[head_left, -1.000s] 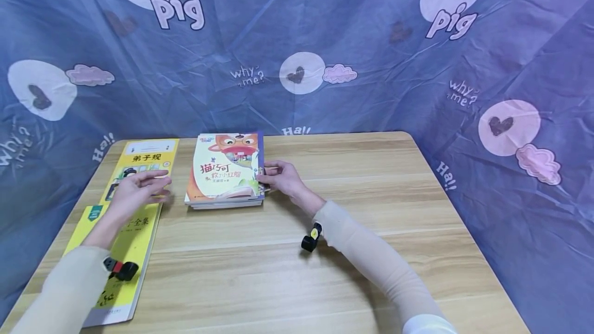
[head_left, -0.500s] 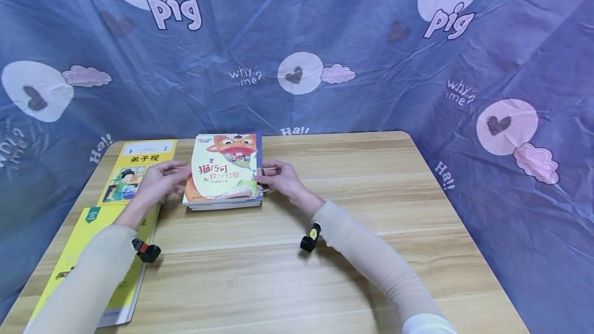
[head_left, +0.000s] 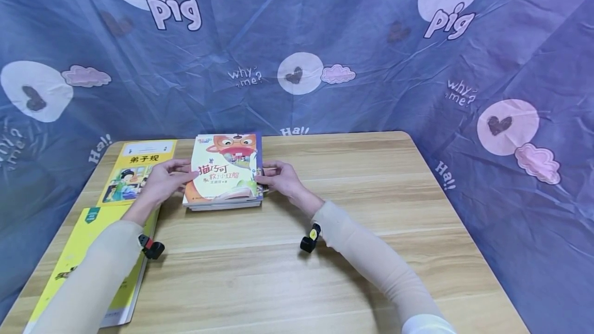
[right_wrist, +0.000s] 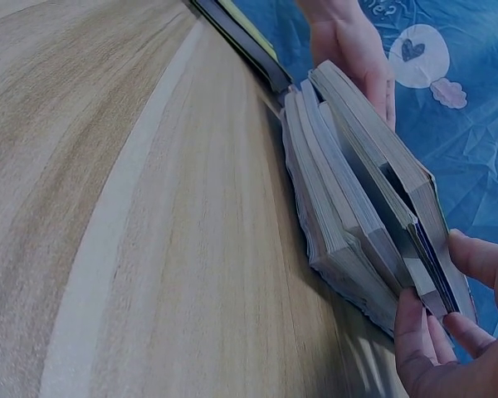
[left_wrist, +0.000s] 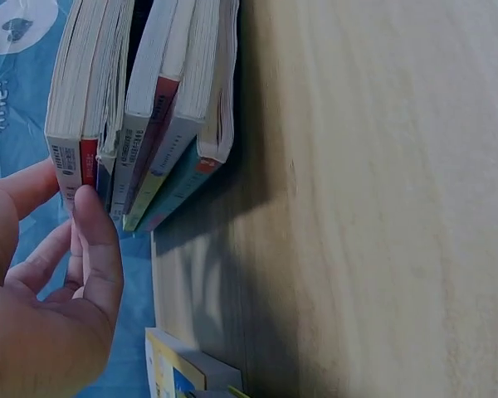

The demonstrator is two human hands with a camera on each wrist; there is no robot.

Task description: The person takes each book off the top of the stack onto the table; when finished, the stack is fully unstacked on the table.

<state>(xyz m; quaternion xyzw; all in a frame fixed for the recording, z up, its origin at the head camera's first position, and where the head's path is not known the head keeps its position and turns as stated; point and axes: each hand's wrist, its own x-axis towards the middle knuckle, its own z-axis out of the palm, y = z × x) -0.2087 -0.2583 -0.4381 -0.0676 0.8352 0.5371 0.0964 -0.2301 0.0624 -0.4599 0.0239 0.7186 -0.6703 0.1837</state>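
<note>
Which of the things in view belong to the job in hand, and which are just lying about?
Likely in the job:
stack of books
left hand and right hand, fingers at its opposite sides

Probably just lying about:
nearer yellow book, not held
farther yellow book, not held

"Where can you pass?"
"Over the bench (head_left: 241, 277), in front of the book stack (head_left: 225, 174) or right of it. Left, a yellow book (head_left: 81, 238) obstructs you; behind, printed cloth (head_left: 362, 107)."
</note>
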